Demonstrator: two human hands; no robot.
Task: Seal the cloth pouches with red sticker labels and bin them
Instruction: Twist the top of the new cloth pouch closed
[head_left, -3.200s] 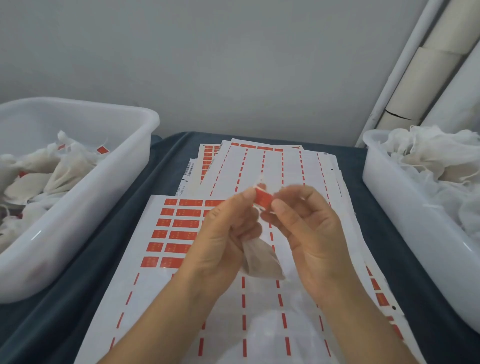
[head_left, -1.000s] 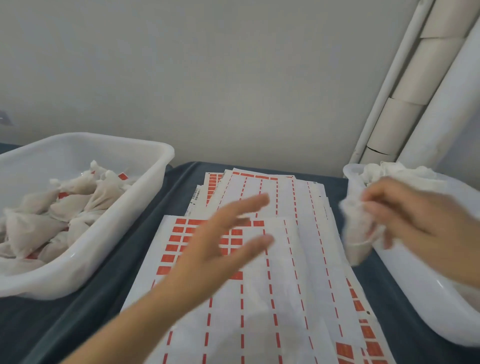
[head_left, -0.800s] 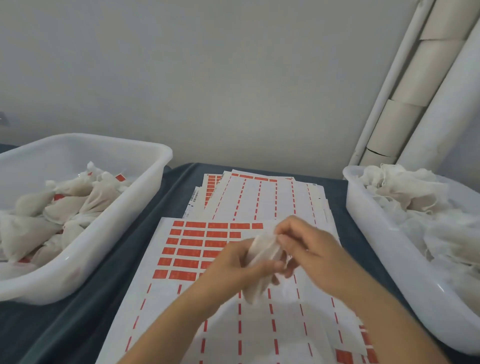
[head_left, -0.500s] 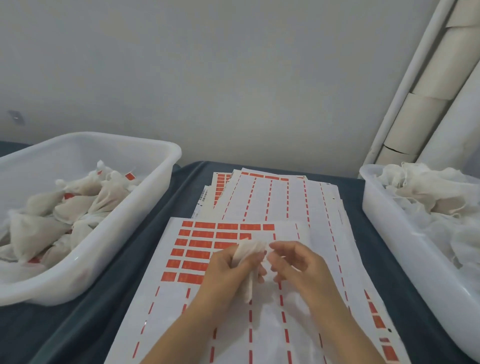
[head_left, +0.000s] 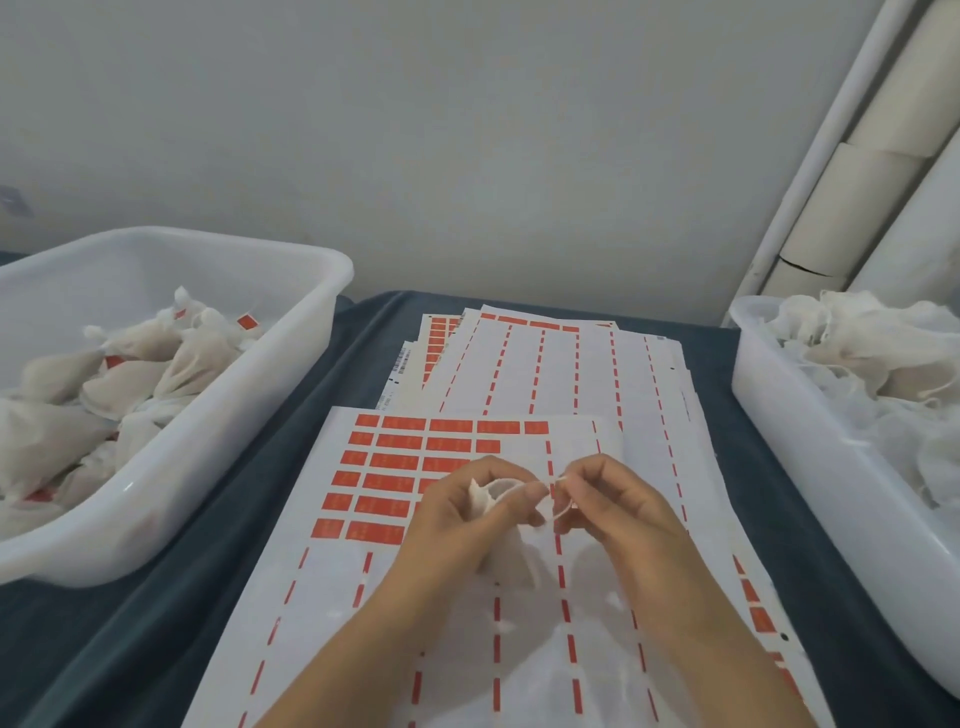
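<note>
My left hand (head_left: 467, 512) grips the neck of a white cloth pouch (head_left: 506, 564), whose body hangs below my fingers over the sticker sheet (head_left: 395, 467). My right hand (head_left: 618, 506) pinches the pouch's thin drawstring (head_left: 558, 512) just right of its mouth. The sheet still carries several rows of red sticker labels at its upper left. A white bin (head_left: 171, 467) on the left holds sealed pouches with red labels. A second white bin (head_left: 810, 457) on the right holds loose unsealed pouches.
More used sticker sheets (head_left: 550, 364) lie fanned behind the top sheet on the dark blue table cover (head_left: 322, 395). Cardboard tubes (head_left: 852, 202) and a white pipe lean in the back right corner against the grey wall.
My right hand took a pouch from the right bin and brought it to the middle. My left hand took hold of its neck, and my right fingers moved to its drawstring.
</note>
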